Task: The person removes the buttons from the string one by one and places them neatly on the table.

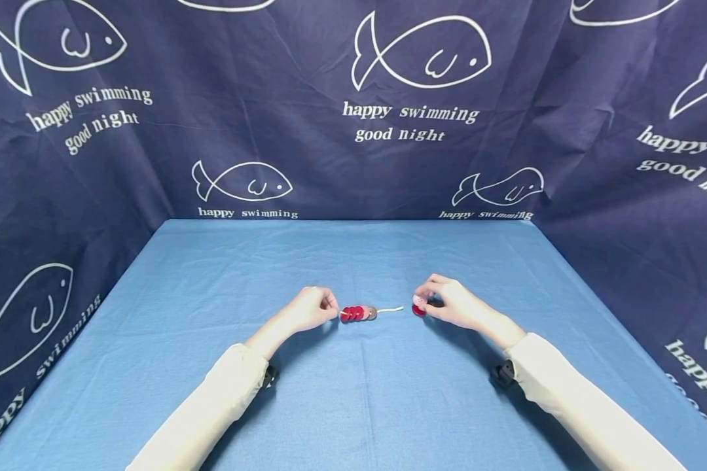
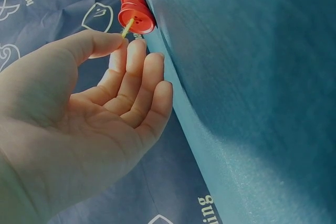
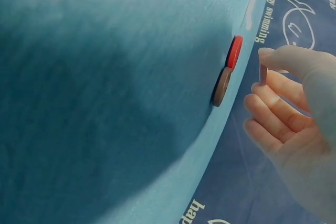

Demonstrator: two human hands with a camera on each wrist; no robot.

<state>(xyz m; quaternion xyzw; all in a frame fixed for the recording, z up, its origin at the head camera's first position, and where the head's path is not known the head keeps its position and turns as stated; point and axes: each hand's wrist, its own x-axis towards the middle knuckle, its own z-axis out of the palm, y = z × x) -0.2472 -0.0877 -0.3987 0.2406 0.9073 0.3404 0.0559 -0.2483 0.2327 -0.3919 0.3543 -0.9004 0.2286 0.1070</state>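
Observation:
My left hand (image 1: pixel 311 309) pinches one end of a pale string (image 2: pixel 127 27) between thumb and index finger. Several buttons are threaded on it in a row, with red buttons (image 1: pixel 351 314) nearest the hand, then a pink one and a brown button (image 1: pixel 372 314). The string's other end (image 1: pixel 391 309) lies free on the cloth toward the right. Just above the table, my right hand (image 1: pixel 456 304) pinches a pink button (image 1: pixel 419 301) on edge. Below it lie a loose red button (image 3: pixel 234 52) and a brown button (image 3: pixel 221 86), touching; the fingers hide the brown one in the head view.
A light blue cloth (image 1: pixel 353 392) covers the table. Dark blue curtains (image 1: pixel 306 118) printed with white fish and lettering stand at the back and both sides. Each forearm wears a pale sleeve, with a black wrist camera (image 1: pixel 503 373) beneath.

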